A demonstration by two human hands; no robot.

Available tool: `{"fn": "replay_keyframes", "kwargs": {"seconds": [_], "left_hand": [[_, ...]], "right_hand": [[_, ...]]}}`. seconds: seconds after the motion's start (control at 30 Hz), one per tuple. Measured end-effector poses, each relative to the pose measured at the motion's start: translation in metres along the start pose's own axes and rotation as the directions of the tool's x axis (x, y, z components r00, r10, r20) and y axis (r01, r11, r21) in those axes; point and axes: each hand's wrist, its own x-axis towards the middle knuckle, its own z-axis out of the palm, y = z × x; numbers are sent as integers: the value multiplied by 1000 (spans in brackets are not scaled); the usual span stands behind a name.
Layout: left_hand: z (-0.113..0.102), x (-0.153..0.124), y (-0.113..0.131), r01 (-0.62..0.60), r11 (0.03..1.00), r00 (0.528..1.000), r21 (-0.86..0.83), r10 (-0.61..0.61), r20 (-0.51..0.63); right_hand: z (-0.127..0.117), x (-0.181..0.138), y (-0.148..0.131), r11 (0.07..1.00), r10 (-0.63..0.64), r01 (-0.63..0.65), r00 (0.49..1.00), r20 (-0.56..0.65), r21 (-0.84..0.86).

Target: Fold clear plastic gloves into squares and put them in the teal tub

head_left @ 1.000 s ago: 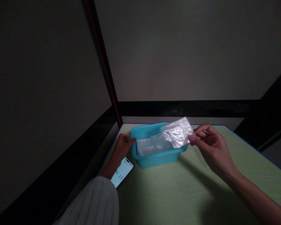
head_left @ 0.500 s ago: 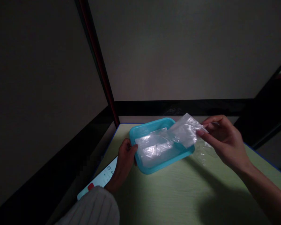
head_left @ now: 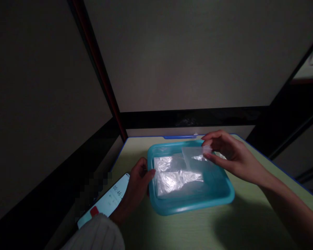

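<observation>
A teal plastic tray [head_left: 193, 205] sits on the pale green table [head_left: 198, 229]. Clear plastic bags [head_left: 172, 175] lie flat inside it. My right hand [head_left: 229, 156] is over the tray's far right part, its thumb and fingers pinching another clear plastic bag [head_left: 195, 159] that hangs low over the tray. My left hand [head_left: 137, 184] grips the tray's left rim, with a white knitted sleeve at the wrist.
A phone [head_left: 104, 205] with a lit timer screen lies left of the tray, near the table's left edge. Dark frame bars and a plain wall stand behind the table. A blue strip [head_left: 179, 137] lies at the table's far edge.
The tray now lies nearer and larger in view. My right hand has brought the bag down from above the tray's right rim to just over the tray. My left hand has closed on the rim.
</observation>
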Motion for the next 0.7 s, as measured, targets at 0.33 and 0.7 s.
{"fn": "replay_keyframes", "kwargs": {"seconds": [0.33, 0.7], "left_hand": [[-2, -2, -1, 41, 999, 995, -32, -38, 93], [-3, -2, 0, 54, 997, 992, -55, -48, 113]], "right_hand": [[3, 2, -4, 986, 130, -148, 972, 194, 82], [5, -1, -9, 988, 124, -82, 926, 356, -132]]}}
